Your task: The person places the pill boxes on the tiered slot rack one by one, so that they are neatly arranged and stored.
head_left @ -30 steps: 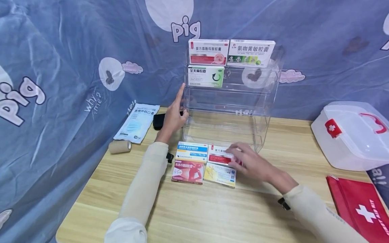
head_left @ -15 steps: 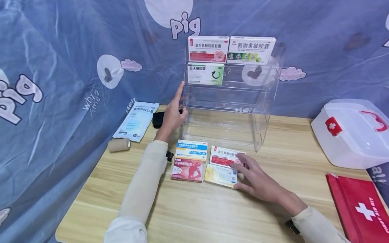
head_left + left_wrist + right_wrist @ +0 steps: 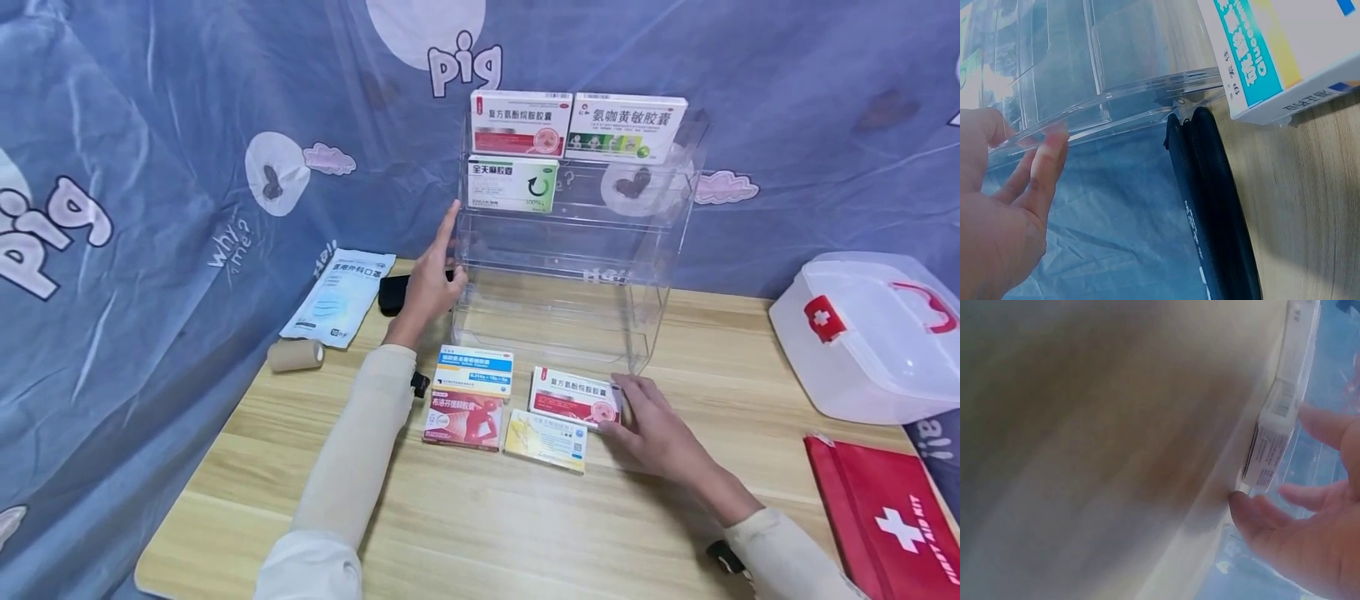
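My left hand (image 3: 429, 283) rests against the left side of the clear stepped display rack (image 3: 551, 321), index finger stretched up along it. In the left wrist view its fingertips meet the clear panel's edge. My right hand (image 3: 660, 429) pinches the right end of a red-and-white medicine box (image 3: 573, 398) flat on the table, thumb at the near edge and fingers at the far edge. In the right wrist view the box's end (image 3: 1267, 453) shows between thumb and fingers. Beside it lie a yellow-and-white box (image 3: 546, 442), a blue-and-white box (image 3: 474, 371) and a pink-red box (image 3: 462, 421).
Three boxes stand on the rack's upper tiers, including a green-and-white box (image 3: 512, 183). At left are a mask packet (image 3: 337, 298), a tan bandage roll (image 3: 296, 356) and a black zip case (image 3: 1213, 200). A first aid box (image 3: 862, 333) and red pouch (image 3: 885, 508) stand right.
My right hand has come onto the red-and-white box and shifted it right, apart from the blue-and-white box and slightly off the yellow one. My left hand has stayed at the rack.
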Motion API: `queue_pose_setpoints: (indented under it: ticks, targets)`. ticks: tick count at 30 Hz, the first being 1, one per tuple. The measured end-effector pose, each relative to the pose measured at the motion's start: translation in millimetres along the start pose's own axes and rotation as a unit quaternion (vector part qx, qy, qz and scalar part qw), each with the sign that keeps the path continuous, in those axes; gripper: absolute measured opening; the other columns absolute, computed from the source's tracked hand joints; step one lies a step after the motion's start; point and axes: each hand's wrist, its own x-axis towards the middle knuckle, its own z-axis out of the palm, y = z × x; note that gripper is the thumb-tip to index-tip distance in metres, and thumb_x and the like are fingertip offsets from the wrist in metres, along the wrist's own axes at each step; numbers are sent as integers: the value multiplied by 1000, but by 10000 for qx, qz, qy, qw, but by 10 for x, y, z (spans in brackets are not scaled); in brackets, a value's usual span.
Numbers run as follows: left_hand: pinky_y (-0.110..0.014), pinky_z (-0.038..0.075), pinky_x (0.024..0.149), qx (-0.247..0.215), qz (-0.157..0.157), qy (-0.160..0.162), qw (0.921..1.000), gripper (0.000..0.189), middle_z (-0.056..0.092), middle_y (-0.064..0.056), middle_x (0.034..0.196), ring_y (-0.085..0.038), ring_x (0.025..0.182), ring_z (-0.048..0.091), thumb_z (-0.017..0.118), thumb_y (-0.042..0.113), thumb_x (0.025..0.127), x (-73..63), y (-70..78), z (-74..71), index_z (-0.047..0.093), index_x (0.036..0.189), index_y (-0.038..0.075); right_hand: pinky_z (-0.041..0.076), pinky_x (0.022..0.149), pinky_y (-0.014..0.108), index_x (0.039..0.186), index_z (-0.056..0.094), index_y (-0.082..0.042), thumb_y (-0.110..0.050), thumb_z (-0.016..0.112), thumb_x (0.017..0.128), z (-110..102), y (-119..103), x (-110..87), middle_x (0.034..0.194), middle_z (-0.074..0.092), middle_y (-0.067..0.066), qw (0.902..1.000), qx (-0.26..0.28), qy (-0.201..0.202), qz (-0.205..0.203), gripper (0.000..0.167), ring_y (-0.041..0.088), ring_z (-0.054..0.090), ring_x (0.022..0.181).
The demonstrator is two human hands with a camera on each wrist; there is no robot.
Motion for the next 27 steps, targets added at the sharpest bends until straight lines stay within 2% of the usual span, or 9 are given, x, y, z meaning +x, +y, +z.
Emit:
queue_pose_setpoints:
  ticks: [2, 5, 9, 13, 17, 22, 23, 24, 27]
  targets:
    - [-45, 62, 88, 5, -18, -1, 10000, 111, 43, -10, 171, -35, 132, 67, 60, -4, 96, -1, 7, 2, 3, 169, 57, 44, 113, 74, 160, 42, 4, -29, 78, 98, -25, 8, -2, 158, 41, 33, 9997, 17, -127, 196, 79, 57, 47, 142]
    - [-45, 62, 87, 21, -30, -3, 10000, 111, 43, -9, 172, -35, 132, 67, 60, -4, 96, 0, 17, 1, 3, 169, 57, 51, 106, 71, 156, 46, 4, -29, 81, 96, -63, 18, -11, 154, 43, 34, 9993, 67, -202, 299, 77, 54, 56, 131]
    - [-44, 62, 87, 37, -28, 6, 10000, 112, 45, -10, 170, -35, 132, 67, 60, -4, 95, -1, 17, 3, 3, 169, 58, 59, 93, 59, 149, 47, 3, -21, 86, 90, -97, 8, -12, 137, 55, 30, 9985, 393, -233, 298, 75, 39, 66, 111]
    - [-44, 61, 87, 3, 2, 19, 10000, 112, 47, -13, 168, -35, 130, 68, 60, -5, 95, -8, 10, 8, 3, 169, 58, 60, 95, 59, 145, 45, -1, -13, 83, 92, -108, -19, -4, 128, 68, 27, 9963, 785, -158, 328, 66, 39, 73, 111]
    - [-44, 62, 87, -21, 17, 1, 10000, 111, 47, -13, 168, -36, 129, 68, 59, -6, 95, -11, 4, 12, 4, 170, 54, 63, 93, 54, 141, 49, -5, -6, 78, 95, -170, -37, 19, 124, 74, 27, 9952, 937, 123, 250, 54, 41, 76, 110]
    - [-43, 61, 84, 15, 7, 23, 10000, 111, 49, -15, 165, -36, 128, 69, 59, -6, 95, -9, 7, 13, 4, 170, 54, 66, 84, 37, 145, 50, -2, 0, 77, 93, -441, -112, 110, 122, 73, 29, 9938, 975, 530, 93, 59, 41, 76, 106]
    - [-42, 60, 82, 31, 16, 35, 10000, 111, 50, -15, 165, -36, 128, 69, 59, -6, 95, -11, 7, 14, 3, 170, 55, 66, 83, 32, 147, 50, -1, 2, 77, 93, -523, -138, 134, 123, 72, 30, 9932, 977, 627, 55, 60, 41, 76, 106]
    - [-42, 60, 81, 42, 23, 46, 10000, 112, 50, -14, 165, -36, 128, 69, 59, -6, 95, -11, 7, 15, 3, 170, 55, 66, 82, 31, 148, 49, 0, 3, 77, 93, -614, -163, 159, 123, 71, 31, 9930, 932, 727, 11, 62, 42, 75, 105]
    - [-42, 59, 82, 63, 61, 64, 9999, 112, 50, -14, 165, -35, 128, 69, 58, -6, 96, -7, 12, 24, 2, 169, 57, 60, 80, 14, 149, 47, 3, 6, 75, 93, -919, -252, 262, 125, 69, 34, 9892, 838, 1184, -222, 63, 46, 74, 104]
